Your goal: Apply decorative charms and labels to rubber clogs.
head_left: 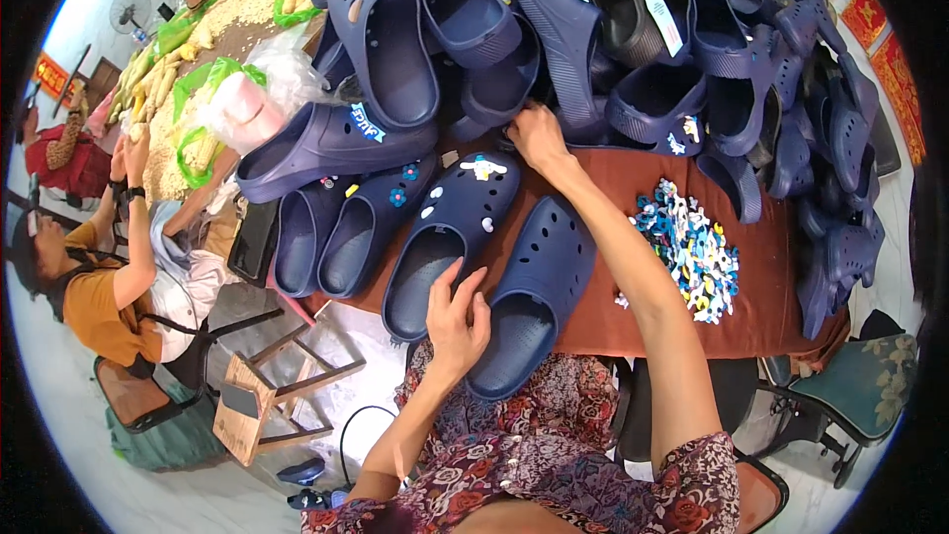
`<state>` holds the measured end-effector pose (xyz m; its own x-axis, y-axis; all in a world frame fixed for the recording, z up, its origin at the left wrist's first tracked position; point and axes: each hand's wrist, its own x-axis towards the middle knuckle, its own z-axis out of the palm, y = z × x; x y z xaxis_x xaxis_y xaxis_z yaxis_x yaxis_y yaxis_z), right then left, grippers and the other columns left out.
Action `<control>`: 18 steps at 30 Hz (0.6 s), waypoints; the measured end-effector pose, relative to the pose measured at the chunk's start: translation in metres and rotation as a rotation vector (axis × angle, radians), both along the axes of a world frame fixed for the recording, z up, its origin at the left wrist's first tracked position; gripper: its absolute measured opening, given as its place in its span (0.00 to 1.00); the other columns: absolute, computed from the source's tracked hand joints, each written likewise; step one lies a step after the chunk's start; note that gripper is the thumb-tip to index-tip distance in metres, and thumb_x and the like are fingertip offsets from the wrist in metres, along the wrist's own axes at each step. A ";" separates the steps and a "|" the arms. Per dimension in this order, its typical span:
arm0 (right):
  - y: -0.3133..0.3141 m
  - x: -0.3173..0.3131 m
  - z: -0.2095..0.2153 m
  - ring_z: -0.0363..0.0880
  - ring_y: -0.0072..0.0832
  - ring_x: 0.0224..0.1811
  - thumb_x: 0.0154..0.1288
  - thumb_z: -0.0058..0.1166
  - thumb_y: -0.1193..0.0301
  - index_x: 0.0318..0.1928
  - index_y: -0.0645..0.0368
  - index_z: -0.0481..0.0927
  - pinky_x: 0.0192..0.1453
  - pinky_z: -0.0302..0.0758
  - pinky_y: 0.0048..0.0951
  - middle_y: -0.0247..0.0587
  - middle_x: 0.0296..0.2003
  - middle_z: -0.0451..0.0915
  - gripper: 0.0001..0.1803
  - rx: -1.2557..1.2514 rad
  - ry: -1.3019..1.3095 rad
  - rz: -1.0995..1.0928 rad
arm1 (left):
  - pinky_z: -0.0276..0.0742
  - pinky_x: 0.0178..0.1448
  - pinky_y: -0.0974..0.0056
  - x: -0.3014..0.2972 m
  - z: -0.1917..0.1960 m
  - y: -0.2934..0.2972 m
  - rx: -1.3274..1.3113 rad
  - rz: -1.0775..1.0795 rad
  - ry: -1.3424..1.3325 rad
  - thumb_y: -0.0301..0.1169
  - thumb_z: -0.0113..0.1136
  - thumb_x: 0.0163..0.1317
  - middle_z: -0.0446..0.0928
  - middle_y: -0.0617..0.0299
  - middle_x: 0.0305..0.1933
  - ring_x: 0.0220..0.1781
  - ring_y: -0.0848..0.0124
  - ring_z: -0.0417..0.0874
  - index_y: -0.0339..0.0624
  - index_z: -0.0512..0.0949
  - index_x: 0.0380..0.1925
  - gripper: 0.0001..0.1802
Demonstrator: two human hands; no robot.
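Note:
Two navy foam clogs lie side by side in front of me on the brown-covered table. The left clog [423, 259] carries white and yellow charms on its toe; the right clog [554, 252] has bare holes. My left hand [458, 321] is over the heel ends of both, fingers apart and slightly curled, with nothing visible in them. Beyond the toes, my right hand [539, 138] reaches to the foot of the clog pile [494, 89]. Its fingers are bent together, and whatever they pinch is hidden. A heap of small blue, white and yellow charms [689, 252] lies right of my right forearm.
More navy clogs [840, 138] are stacked along the far and right sides. Charm-trimmed clogs [361, 227] sit at the left. Farther left, people handle corn cobs beside loose kernels [168, 163]. A wooden stool [247, 405] and an office chair [860, 386] stand by the table.

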<state>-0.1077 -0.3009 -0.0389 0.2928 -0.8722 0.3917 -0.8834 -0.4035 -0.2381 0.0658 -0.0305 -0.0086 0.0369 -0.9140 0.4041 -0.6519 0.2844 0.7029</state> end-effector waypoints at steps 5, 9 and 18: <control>-0.016 -0.006 -0.016 0.79 0.51 0.42 0.54 0.59 0.72 0.36 0.64 0.82 0.50 0.75 0.47 0.56 0.34 0.80 0.09 0.082 0.100 0.025 | 0.72 0.56 0.55 -0.001 0.000 0.001 -0.024 -0.009 -0.003 0.21 0.55 0.55 0.72 0.45 0.56 0.53 0.50 0.76 0.42 0.80 0.48 0.19; -0.019 -0.007 -0.028 0.79 0.49 0.43 0.55 0.59 0.71 0.36 0.62 0.83 0.50 0.75 0.45 0.55 0.35 0.81 0.09 0.107 0.149 0.004 | 0.72 0.56 0.55 -0.001 0.000 0.000 -0.016 -0.016 -0.007 0.21 0.55 0.55 0.72 0.45 0.56 0.53 0.50 0.76 0.42 0.80 0.48 0.19; -0.008 0.005 -0.017 0.77 0.46 0.49 0.56 0.52 0.74 0.42 0.62 0.81 0.53 0.74 0.42 0.54 0.45 0.79 0.12 0.011 0.129 -0.045 | 0.70 0.60 0.54 -0.009 -0.001 -0.003 -0.004 -0.030 -0.043 0.22 0.52 0.58 0.71 0.42 0.57 0.56 0.47 0.74 0.41 0.80 0.49 0.18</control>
